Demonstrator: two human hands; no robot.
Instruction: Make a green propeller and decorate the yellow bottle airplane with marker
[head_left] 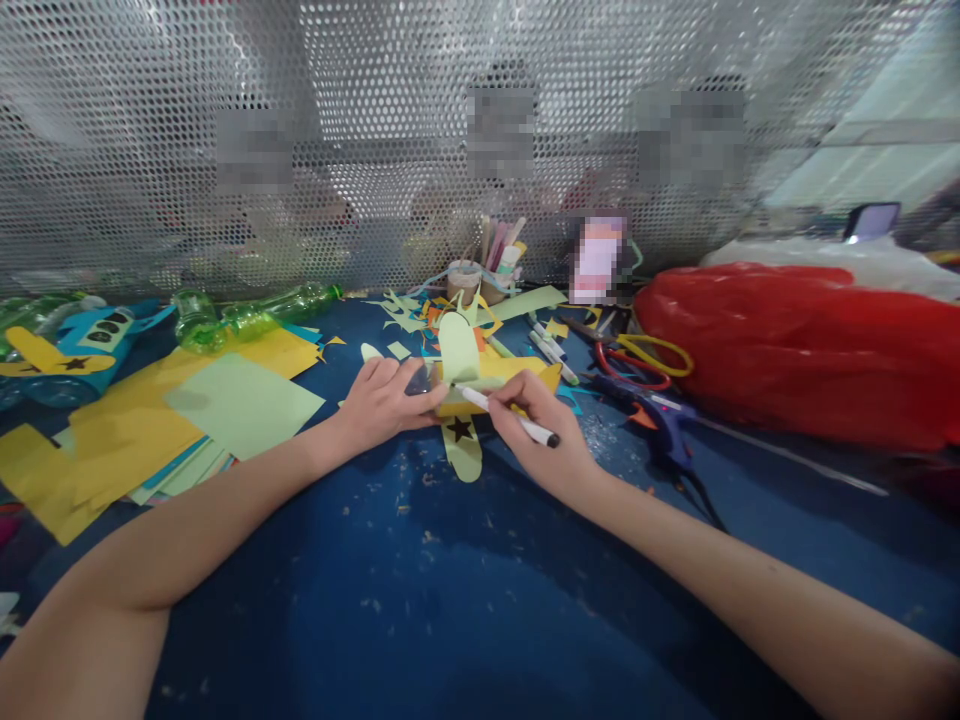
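Our left hand (386,400) clamps the paper plane (469,385) from its left; our right hand (536,425) grips a marker (510,415), tip on its middle, wings running fore-aft.

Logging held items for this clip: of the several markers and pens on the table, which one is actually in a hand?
The white marker with the black cap, gripped by the right hand over the paper plane. The other markers lie loose farther back.
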